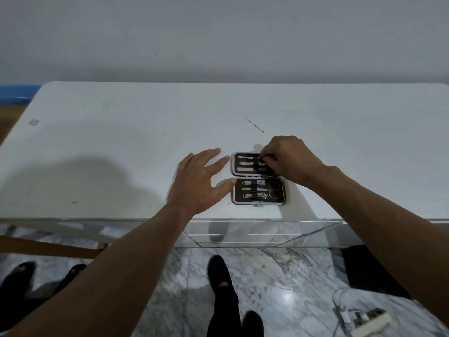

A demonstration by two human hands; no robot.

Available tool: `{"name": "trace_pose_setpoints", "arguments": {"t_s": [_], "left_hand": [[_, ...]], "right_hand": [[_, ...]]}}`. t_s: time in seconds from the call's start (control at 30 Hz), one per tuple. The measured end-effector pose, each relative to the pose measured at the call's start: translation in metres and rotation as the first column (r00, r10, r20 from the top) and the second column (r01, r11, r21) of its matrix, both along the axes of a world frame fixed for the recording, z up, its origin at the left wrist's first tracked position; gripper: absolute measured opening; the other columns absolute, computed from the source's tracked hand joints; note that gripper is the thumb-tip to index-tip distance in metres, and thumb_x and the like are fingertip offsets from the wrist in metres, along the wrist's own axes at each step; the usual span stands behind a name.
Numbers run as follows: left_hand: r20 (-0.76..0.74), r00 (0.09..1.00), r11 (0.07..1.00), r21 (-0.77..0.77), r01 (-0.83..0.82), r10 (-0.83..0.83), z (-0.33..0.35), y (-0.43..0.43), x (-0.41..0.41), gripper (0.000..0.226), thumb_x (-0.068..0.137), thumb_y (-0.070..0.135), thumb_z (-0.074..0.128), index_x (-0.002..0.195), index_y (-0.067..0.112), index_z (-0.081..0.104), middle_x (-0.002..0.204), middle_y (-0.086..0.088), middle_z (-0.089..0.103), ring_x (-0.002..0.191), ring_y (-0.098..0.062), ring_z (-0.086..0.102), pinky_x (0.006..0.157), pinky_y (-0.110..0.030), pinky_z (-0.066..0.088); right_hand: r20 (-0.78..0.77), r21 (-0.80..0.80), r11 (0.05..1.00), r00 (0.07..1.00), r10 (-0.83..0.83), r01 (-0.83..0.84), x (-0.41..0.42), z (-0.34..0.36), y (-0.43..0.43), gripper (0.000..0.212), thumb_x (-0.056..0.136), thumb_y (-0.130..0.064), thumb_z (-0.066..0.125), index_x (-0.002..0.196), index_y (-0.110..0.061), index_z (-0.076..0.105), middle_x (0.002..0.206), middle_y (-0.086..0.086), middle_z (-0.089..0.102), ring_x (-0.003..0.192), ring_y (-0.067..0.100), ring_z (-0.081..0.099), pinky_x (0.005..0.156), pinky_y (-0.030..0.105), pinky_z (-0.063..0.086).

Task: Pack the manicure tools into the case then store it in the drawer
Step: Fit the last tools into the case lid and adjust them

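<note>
Right now the case (258, 178) lies open and flat on the white bench (121, 142), near its front edge, with one half farther from me and one half nearer. In the far half (245, 152) three flat metal tools sit side by side under a black strap. My right hand (286, 159) reaches over that half from the case's right side. Its fingers are curled down and pinch the right end of the farthest tool (243, 157). In the near half (279, 199) I can see nail clippers (252, 183) at its left and the dark loops of small scissors (274, 189) at its right, all under another strap.

My left hand (201, 181) lies just left of the case with its fingers spread and straight, holding nothing. Its thumb tip is at the near half's left edge; whether it touches I cannot tell.

One thin metal pick (254, 125) lies loose on the bench beyond the case, well apart from it. Below the case, under the bench's front edge, are mirrored drawer fronts (255, 235).
</note>
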State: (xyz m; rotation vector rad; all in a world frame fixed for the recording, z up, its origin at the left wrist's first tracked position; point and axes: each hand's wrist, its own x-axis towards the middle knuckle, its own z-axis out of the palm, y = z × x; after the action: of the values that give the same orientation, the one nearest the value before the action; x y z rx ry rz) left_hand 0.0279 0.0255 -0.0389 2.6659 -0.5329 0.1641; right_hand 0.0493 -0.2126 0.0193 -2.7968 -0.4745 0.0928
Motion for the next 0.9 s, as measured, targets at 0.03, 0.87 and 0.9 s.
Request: {"name": "trace_pose_setpoints", "arguments": {"t_s": [0.03,0.87,0.9], "left_hand": [[-0.003,1.000,1.000,0.002,0.001,-0.001,0.000,0.000,0.000,0.065,0.084,0.069,0.039,0.136,0.033,0.053,0.149,0.008,0.043,0.139,-0.010,0.033,0.117,-0.039,0.017],[-0.026,0.999,1.000,-0.006,0.025,-0.025,0.010,-0.001,-0.001,0.058,0.083,0.064,0.050,0.132,0.035,0.057,0.146,0.006,0.047,0.136,-0.011,0.037,0.116,-0.041,0.022],[-0.030,0.999,1.000,-0.004,0.023,-0.023,0.010,-0.001,-0.001,0.058,0.082,0.063,0.051,0.132,0.035,0.057,0.146,0.006,0.047,0.137,-0.011,0.037,0.115,-0.041,0.023]], "right_hand": [[-0.006,0.006,1.000,1.000,-0.002,0.002,0.000,0.001,0.000,0.022,0.089,-0.013,0.053,0.093,-0.010,0.074,0.093,0.012,0.068,0.086,0.031,0.063,0.078,0.040,0.051],[-0.204,0.030,0.911,0.895,-0.396,0.411,0.104,0.012,0.019,0.008,0.078,-0.011,0.062,0.079,-0.003,0.063,0.085,0.015,0.070,0.083,0.035,0.065,0.066,0.029,0.045],[-0.215,0.013,0.909,0.889,-0.405,0.417,0.108,0.011,0.021,0.010,0.076,-0.009,0.062,0.082,-0.001,0.065,0.087,0.015,0.070,0.083,0.034,0.065,0.067,0.030,0.048]]}}
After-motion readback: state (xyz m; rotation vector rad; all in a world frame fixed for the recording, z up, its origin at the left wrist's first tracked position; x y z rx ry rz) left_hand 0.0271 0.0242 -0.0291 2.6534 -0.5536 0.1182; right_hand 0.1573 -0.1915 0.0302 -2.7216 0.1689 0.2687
